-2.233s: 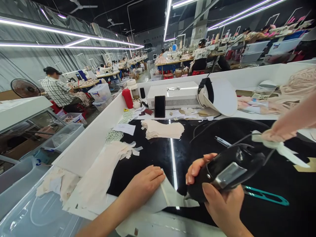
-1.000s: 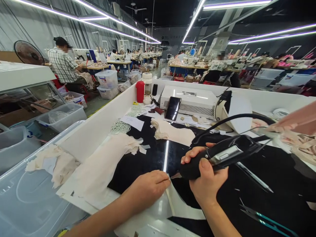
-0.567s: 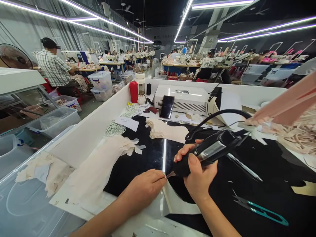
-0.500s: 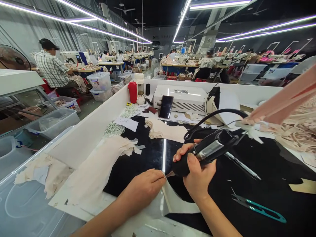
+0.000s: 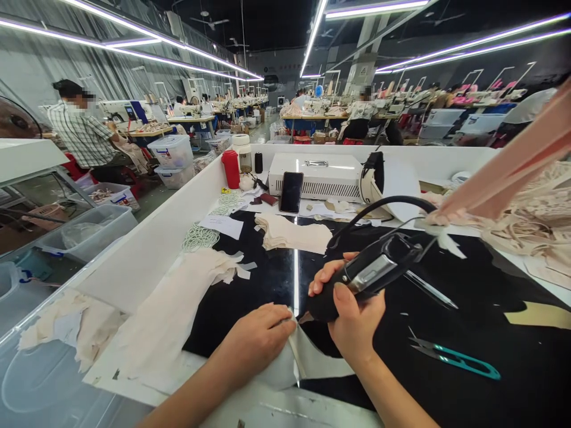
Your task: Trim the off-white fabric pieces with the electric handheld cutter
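Note:
My right hand [image 5: 352, 312] is wrapped round a black corded handheld tool [image 5: 372, 270] with a silver plate on its side; its working tip is hidden behind my hand and the tool body. Just left of it, my left hand [image 5: 261, 333] is closed, thumb and fingers pinched at the top edge of a pale fabric piece [image 5: 316, 356] lying on the black work surface [image 5: 455, 380]. Teal thread snips [image 5: 464, 359] lie to the right. Beyond the tool rests a silver pen-like stick [image 5: 430, 289]. A stack of cream fabric pieces [image 5: 292, 233] sits farther back.
More cream fabric [image 5: 178, 309] lies at left, by green elastic loops [image 5: 200, 236]. At the back stand a phone [image 5: 291, 192], a vented white box [image 5: 321, 172] and a red bottle [image 5: 231, 169]. A pink cloth strip [image 5: 499, 166] hangs at right. Co-workers sit beyond the white partition.
The whole view has shifted slightly, with things appearing a little farther left. Both hands keep their holds; the pale fabric's corner by my left hand is a little more raised.

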Motion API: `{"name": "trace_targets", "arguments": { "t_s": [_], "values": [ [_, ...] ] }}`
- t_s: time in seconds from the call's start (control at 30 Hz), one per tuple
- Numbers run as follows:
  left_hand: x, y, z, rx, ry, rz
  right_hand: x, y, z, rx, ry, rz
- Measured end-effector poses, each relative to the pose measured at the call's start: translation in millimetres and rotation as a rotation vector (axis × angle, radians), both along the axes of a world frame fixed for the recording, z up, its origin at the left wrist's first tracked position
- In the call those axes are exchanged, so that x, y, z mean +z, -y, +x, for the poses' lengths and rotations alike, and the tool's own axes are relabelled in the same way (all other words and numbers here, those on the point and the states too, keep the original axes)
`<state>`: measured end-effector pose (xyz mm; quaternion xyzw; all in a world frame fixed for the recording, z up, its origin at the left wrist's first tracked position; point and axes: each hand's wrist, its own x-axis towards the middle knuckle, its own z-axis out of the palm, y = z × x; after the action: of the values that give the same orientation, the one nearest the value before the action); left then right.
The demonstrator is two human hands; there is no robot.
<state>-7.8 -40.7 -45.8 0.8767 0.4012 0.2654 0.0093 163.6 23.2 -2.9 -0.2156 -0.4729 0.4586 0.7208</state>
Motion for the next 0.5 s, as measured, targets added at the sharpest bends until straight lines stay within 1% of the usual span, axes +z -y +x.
{"name": "trace_targets", "arguments": {
  "t_s": [0.17,0.23,0.3,0.4,0.5],
  "values": [
    [-3.8,-1.4,-1.9,-0.001,0.003,0.002,1.1,0.7,0.7,-0.018,0.025,-0.014],
    [-3.2,-2.0,-2.6,-0.009,-0.005,0.01,2.7,1.1,3.4,-0.02,0.022,-0.01],
    [0.2,-2.2,-2.0,-0.019,-0.012,0.03,4.8,1.6,7.1,-0.027,0.015,-0.003],
    [8.9,-1.3,3.0,-0.044,-0.009,0.06,7.8,2.7,12.1,-0.04,0.003,0.0],
    [16.7,0.5,10.6,-0.071,-0.039,0.021,8.9,4.4,14.2,-0.045,-0.002,-0.014]
  ]
}}
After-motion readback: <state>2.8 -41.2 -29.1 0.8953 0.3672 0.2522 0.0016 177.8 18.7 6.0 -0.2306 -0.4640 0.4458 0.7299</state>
